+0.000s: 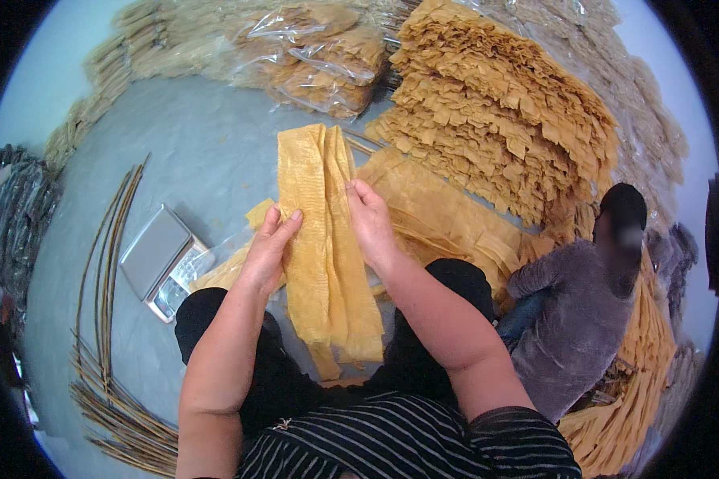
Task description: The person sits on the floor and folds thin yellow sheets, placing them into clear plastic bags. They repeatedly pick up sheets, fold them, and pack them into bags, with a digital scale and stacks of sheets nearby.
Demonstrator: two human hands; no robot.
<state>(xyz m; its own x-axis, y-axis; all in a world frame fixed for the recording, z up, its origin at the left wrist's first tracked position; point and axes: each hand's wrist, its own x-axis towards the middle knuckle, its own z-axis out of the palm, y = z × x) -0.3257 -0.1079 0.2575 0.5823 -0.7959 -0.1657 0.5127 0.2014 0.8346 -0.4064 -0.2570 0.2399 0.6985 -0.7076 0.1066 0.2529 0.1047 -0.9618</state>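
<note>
Beyond the held yellow strips (315,247), tan sheets (355,49) in clear plastic bags (327,65).

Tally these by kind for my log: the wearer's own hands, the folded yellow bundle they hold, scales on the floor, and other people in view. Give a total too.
Wearer's hands, left hand and right hand: 2
Folded yellow bundle: 1
Silver scale: 1
Co-worker: 1
Total: 5
</note>
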